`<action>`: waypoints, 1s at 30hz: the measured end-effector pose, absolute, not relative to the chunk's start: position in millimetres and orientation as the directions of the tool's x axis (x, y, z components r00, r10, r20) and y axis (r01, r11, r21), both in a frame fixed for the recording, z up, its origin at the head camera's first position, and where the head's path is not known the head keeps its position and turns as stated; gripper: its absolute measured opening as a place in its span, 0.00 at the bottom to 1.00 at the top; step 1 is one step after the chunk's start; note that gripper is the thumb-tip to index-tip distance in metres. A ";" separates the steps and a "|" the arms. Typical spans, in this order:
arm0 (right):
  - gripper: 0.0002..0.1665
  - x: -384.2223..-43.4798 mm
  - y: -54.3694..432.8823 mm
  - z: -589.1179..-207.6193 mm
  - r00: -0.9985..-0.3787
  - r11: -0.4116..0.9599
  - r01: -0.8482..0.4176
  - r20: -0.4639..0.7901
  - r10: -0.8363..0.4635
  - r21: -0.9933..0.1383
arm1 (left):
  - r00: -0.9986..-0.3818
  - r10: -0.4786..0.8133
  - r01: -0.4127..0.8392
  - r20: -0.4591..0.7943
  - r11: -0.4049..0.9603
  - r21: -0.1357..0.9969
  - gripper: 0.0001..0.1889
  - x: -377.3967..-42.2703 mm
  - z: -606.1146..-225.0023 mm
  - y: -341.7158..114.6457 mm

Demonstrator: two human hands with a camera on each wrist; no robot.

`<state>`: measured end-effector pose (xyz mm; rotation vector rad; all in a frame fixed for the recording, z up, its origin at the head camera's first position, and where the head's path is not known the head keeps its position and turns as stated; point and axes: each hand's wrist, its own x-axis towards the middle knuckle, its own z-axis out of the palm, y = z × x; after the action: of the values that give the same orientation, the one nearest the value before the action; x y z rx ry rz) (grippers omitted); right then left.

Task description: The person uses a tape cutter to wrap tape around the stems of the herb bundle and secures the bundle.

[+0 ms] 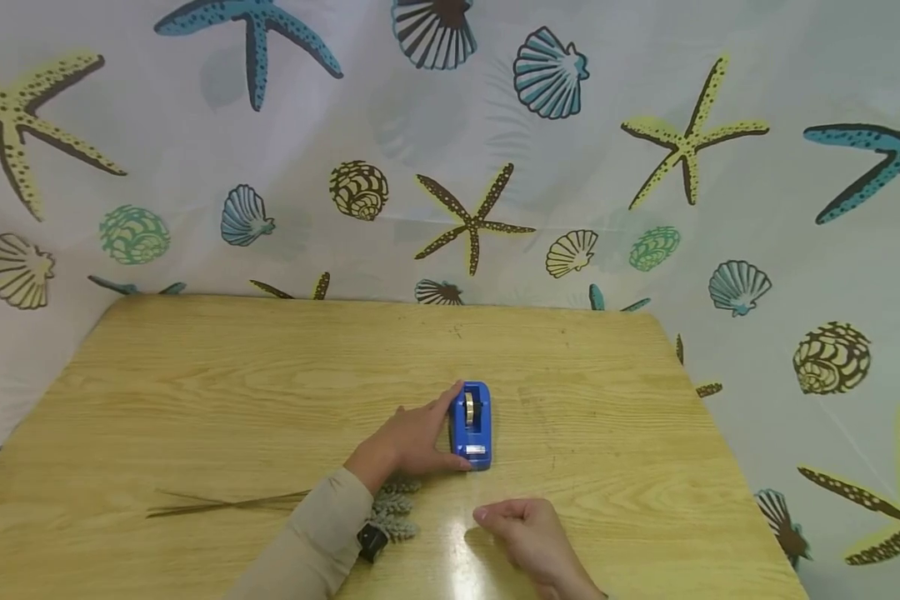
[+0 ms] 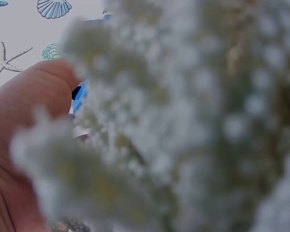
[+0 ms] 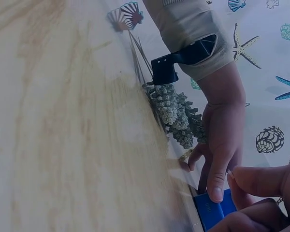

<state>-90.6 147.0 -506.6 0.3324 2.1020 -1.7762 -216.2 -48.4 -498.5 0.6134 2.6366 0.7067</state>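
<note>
My left hand [image 1: 416,437] holds a blue tape dispenser [image 1: 474,435] from its left side, the thumb at the near end and the fingers at the far end. A roll of tape [image 1: 468,410] sits in it. Below and to the right, my right hand [image 1: 534,537] is apart from the dispenser, thumb and forefinger pinched together. In the right wrist view a small pale piece of tape [image 3: 230,174] shows at those fingertips, mostly hidden. Pale grey-green flower sprigs [image 1: 396,507] lie beside my left wrist and fill much of the left wrist view, blurred.
Thin brown stems [image 1: 217,503] of the sprigs stretch left across the wooden table [image 1: 270,383], passing under the left sleeve. A black camera mount [image 1: 372,542] is on that wrist. Behind the table hangs a cloth [image 1: 300,150] printed with shells and starfish.
</note>
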 end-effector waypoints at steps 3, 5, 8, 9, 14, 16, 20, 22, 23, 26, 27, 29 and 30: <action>0.19 -89.6 146.5 -508.9 -0.906 0.185 0.403 -0.419 -0.055 -0.896 | -0.849 0.483 0.312 -0.212 0.785 0.535 0.63 -215.7 -499.9 -49.2; 0.19 -89.1 146.4 -509.9 -0.907 0.194 0.402 -0.419 -0.051 -0.895 | -0.850 0.485 0.315 -0.209 0.783 0.537 0.63 -215.3 -500.9 -49.8; 0.18 -88.1 146.1 -511.1 -0.908 0.207 0.399 -0.416 -0.048 -0.893 | -0.848 0.487 0.316 -0.208 0.781 0.539 0.63 -215.3 -500.7 -50.0; 0.18 -87.7 146.1 -511.1 -0.908 0.211 0.397 -0.415 -0.050 -0.893 | -0.848 0.487 0.316 -0.208 0.780 0.540 0.63 -215.3 -500.6 -49.9; 0.17 -87.2 147.3 -510.7 -0.907 0.219 0.397 -0.418 -0.057 -0.891 | -0.848 0.487 0.316 -0.207 0.780 0.539 0.63 -216.0 -500.3 -48.6; 0.15 -88.9 148.2 -511.4 -0.909 0.254 0.385 -0.412 -0.061 -0.887 | -0.850 0.485 0.318 -0.205 0.782 0.536 0.63 -215.9 -501.2 -49.0; 0.11 -96.7 149.4 -511.4 -0.907 0.356 0.363 -0.415 -0.077 -0.861 | -0.859 0.472 0.316 -0.197 0.792 0.522 0.63 -215.4 -502.6 -51.6; 0.10 -100.6 149.8 -510.6 -0.907 0.387 0.350 -0.412 -0.088 -0.853 | -0.863 0.466 0.313 -0.197 0.798 0.515 0.62 -216.0 -502.7 -51.9; 0.10 -101.9 149.5 -509.9 -0.906 0.392 0.348 -0.413 -0.092 -0.851 | -0.863 0.465 0.315 -0.197 0.801 0.509 0.62 -216.3 -502.3 -51.6; 0.11 -103.0 148.3 -510.2 -0.913 0.392 0.327 -0.394 -0.101 -0.860 | -0.858 0.477 0.346 -0.191 0.811 0.472 0.61 -216.6 -501.0 -52.9; 0.11 -102.6 147.6 -510.8 -0.915 0.390 0.325 -0.391 -0.101 -0.862 | -0.854 0.488 0.366 -0.179 0.809 0.460 0.61 -216.0 -499.6 -54.9; 0.10 -101.6 146.7 -510.9 -0.916 0.393 0.324 -0.389 -0.095 -0.860 | -0.848 0.511 0.413 -0.142 0.803 0.430 0.58 -213.3 -494.5 -62.8; 0.10 -101.1 146.7 -510.8 -0.916 0.397 0.326 -0.390 -0.092 -0.858 | -0.847 0.518 0.430 -0.120 0.799 0.420 0.56 -210.9 -491.1 -68.7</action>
<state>-101.1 146.7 -510.8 0.2022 2.2841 -1.5281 -210.9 -68.7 -491.1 0.7381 2.7592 0.5632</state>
